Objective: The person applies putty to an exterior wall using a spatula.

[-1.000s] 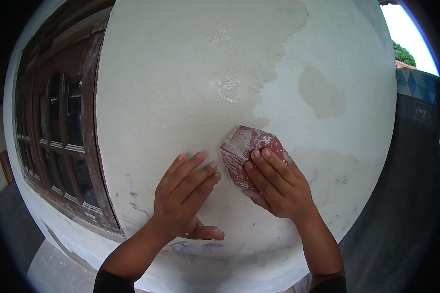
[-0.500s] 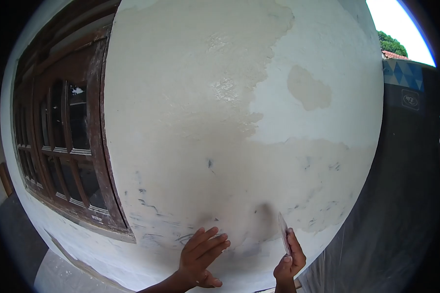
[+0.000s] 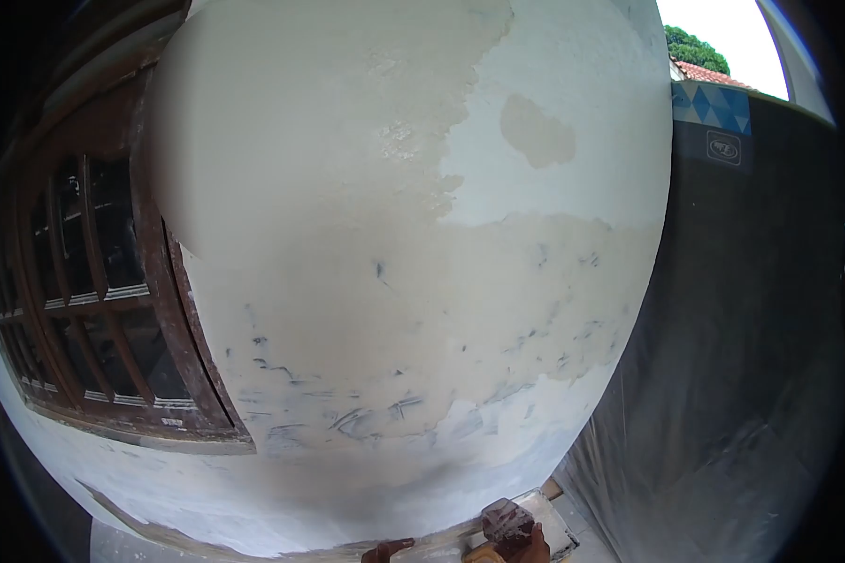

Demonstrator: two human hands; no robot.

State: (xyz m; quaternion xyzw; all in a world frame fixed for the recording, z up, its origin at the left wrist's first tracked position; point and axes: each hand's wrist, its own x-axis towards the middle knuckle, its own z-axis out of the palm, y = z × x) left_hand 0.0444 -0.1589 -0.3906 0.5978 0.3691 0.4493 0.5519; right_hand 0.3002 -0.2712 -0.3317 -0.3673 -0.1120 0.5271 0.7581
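Observation:
At the bottom edge my left hand (image 3: 386,551) shows only in part, in front of the wall's foot; a finger is stretched out and nothing is seen in it. My right hand (image 3: 533,546) is closed on a flat scraper (image 3: 507,523), whose broad face is smeared with whitish paste. The scraper is over or beside a pale, paste-marked tray (image 3: 558,528) near the floor. The wall (image 3: 347,310) has beige patches over white, with dark scuffs low down.
A brown wooden window (image 3: 113,272) with glass panes is on the left. Dark plastic sheeting (image 3: 723,328) hangs at the right, with a blue-patterned strip (image 3: 714,108) on top. Behind it are a tree (image 3: 697,49) and a tiled roof (image 3: 714,74).
Both hands have moved down, away from the scuffed area, to the bottom edge. The scraper now shows its broad face. The view has shifted, and the pale tray has come into sight.

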